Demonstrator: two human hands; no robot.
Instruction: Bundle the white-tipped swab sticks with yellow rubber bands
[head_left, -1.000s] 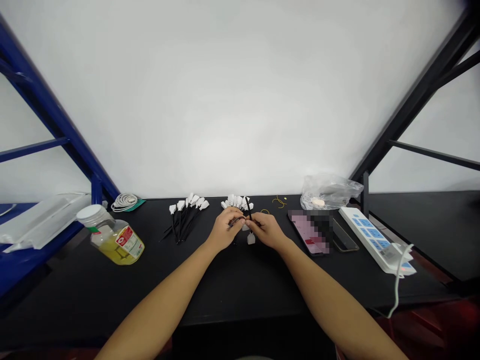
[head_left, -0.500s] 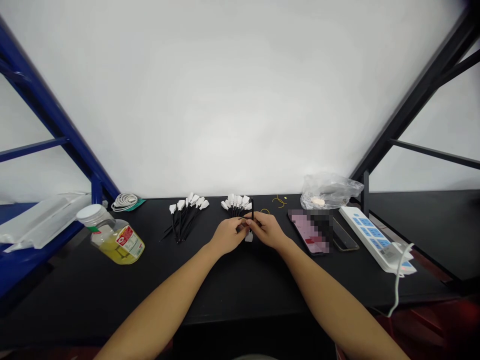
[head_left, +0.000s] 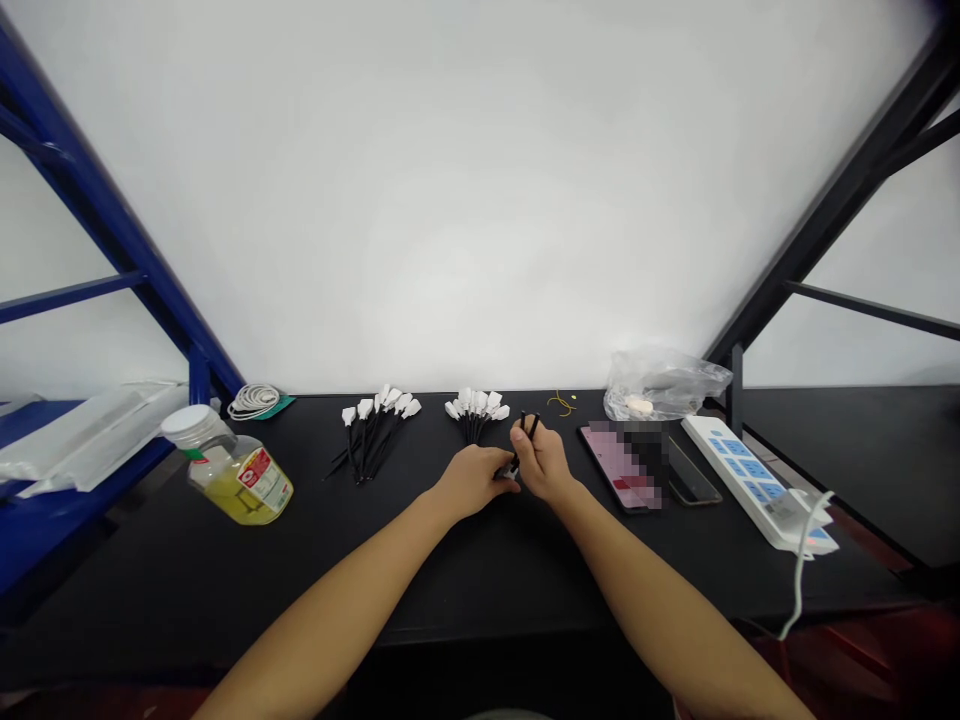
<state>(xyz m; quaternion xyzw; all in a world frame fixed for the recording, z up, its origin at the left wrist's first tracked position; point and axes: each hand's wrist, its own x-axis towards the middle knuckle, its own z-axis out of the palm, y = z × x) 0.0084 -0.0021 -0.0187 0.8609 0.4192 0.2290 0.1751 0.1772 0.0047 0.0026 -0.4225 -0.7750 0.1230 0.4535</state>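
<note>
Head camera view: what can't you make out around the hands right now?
Held item, between left hand and right hand: mostly hidden by the fingers; only black rod ends show.
Phone screen: blocked by pixelated blur.
Jar label: too small to read.

On the table (head_left: 225, 590), a bunch of tagged sticks (head_left: 474, 408) lies just behind the left hand (head_left: 472, 482), and a second bunch (head_left: 373, 428) lies farther left of that hand, with a jar (head_left: 238, 472) beyond it. Right of the right hand (head_left: 544, 463) lies what seems to be a phone (head_left: 621, 465), then a power strip (head_left: 750, 480). A plastic bag (head_left: 666, 388) sits behind the phone.
</note>
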